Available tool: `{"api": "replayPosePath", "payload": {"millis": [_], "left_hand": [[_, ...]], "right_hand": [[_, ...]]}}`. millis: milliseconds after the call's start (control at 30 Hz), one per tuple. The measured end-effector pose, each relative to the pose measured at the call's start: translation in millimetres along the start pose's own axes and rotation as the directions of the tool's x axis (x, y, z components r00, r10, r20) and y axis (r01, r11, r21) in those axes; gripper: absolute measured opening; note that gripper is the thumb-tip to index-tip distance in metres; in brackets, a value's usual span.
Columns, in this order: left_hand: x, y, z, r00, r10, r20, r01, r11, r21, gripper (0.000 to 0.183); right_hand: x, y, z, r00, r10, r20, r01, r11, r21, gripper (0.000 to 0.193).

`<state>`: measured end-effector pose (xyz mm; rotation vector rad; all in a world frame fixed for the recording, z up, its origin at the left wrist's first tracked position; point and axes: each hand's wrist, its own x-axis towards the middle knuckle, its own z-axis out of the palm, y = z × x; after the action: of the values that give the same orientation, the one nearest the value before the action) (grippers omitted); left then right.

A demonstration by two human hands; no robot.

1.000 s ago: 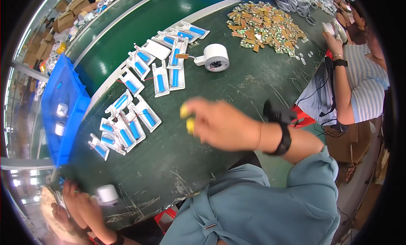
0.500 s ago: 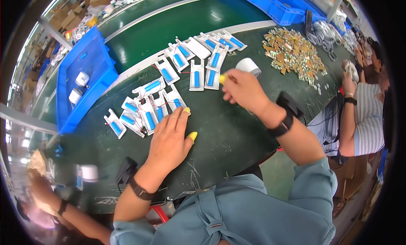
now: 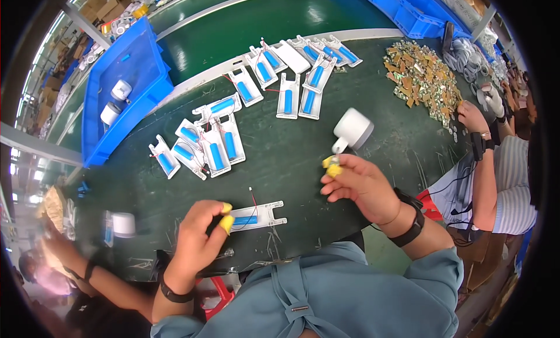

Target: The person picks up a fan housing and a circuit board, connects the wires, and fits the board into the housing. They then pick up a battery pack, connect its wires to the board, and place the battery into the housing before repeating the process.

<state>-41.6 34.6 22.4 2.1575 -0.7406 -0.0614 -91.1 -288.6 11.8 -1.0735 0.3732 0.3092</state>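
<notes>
Yellow covers sit on the fingertips of both my hands. My left hand (image 3: 201,233) pinches the left end of a white plastic housing (image 3: 269,213) near the table's front edge. The housing holds a blue battery cell (image 3: 245,220), and a thin red wire with a small connector rises from it. My right hand (image 3: 364,189) is closed in a pinch, and a small greyish bit shows between its fingertips, too small to name. Just beyond it lies a white round-headed device (image 3: 352,129) with a short neck pointing toward my fingers.
Several white housings with blue cells (image 3: 216,151) lie across the table. A pile of small circuit boards (image 3: 423,78) and grey cable coils (image 3: 464,61) are at the far right. A blue bin (image 3: 125,93) stands at the left. Co-workers' hands (image 3: 473,117) work on both sides.
My left hand has drawn one housing from the group toward me and turned it sideways. My right hand has moved nearer; the white round-headed device now lies tilted, its neck toward me.
</notes>
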Motion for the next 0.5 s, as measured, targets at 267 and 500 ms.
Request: {"api": "replayPosePath", "payload": {"millis": [267, 500], "left_hand": [[31.3, 16.1, 27.3, 0.991, -0.115, 0.062, 0.093, 0.955, 0.282, 0.022], [37.1, 5.2, 40.5, 0.986, -0.131, 0.105, 0.105, 0.969, 0.222, 0.021]], "right_hand": [[33.0, 33.3, 53.0, 0.968, 0.045, 0.245, -0.012, 0.991, -0.131, 0.026], [44.6, 46.0, 52.4, 0.958, -0.013, 0.288, 0.085, 0.967, -0.239, 0.027]]}}
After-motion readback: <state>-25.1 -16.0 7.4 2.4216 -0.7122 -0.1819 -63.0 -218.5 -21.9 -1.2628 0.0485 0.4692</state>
